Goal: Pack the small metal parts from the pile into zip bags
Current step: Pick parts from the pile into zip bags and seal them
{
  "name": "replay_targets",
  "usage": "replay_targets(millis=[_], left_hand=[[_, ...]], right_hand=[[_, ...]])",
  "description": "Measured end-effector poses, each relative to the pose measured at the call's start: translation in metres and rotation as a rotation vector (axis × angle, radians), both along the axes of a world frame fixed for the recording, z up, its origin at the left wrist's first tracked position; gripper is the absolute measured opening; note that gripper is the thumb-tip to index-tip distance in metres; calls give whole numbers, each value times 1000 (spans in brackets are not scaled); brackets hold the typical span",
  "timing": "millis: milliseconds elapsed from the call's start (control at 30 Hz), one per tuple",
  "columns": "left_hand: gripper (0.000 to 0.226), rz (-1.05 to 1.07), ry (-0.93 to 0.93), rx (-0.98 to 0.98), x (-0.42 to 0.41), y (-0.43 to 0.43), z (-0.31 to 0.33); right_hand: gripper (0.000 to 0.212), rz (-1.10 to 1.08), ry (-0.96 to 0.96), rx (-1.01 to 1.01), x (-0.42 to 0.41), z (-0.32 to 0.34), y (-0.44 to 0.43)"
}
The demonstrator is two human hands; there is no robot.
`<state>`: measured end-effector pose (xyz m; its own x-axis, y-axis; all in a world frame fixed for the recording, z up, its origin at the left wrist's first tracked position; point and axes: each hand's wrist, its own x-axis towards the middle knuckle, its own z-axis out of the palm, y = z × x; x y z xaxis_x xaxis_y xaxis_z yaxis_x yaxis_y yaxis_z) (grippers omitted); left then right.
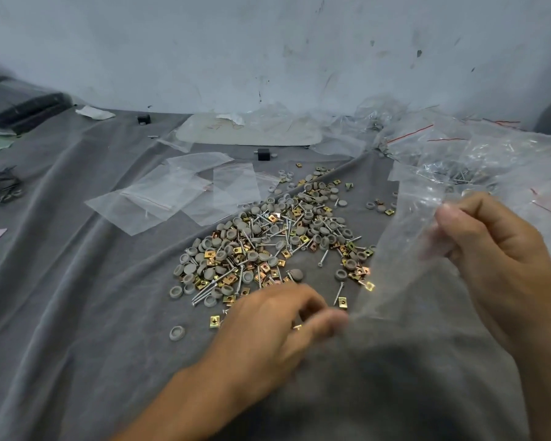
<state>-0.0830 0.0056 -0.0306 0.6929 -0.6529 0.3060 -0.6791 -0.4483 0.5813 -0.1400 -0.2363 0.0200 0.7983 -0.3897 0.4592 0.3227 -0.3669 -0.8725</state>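
Dim, even light; soft focus; wide-angle edge bend; fingertips motion-blurred.

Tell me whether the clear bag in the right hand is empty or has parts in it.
Looks empty: the zip bag the right hand holds up shows only grey cloth through it.

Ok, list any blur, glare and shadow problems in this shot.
In the head view, the left hand is motion-blurred at the fingertips, and the right hand at the thumb; the pile is sharp, with a few bright glints; the zip bag pinched by the right hand shows a pale sheen; the light is flat, with faint shadows.
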Motion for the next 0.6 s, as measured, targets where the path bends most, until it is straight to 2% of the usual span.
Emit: replay_targets(millis=[100, 133, 267, 367, 500, 600], left_hand=[[23, 71, 4, 17, 38, -22, 7], [20, 87, 7, 39, 54, -32, 8], [47, 83, 21, 188, 107, -73, 5], [58, 123, 40, 257, 129, -96, -1], [51, 186, -24, 345, 137, -116, -2], [44, 154, -49, 355, 135, -116, -3]], right_hand=[[34, -191, 63, -152, -3, -1, -12], [34, -228, 97, -208, -3, -2, -15], [29, -287, 188, -398, -2, -4, -15], [28, -262, 184, -409, -2, -3, -11], [29, -225, 192, -415, -3, -3, -10], [29, -182, 210, -423, -3, -3, -11]])
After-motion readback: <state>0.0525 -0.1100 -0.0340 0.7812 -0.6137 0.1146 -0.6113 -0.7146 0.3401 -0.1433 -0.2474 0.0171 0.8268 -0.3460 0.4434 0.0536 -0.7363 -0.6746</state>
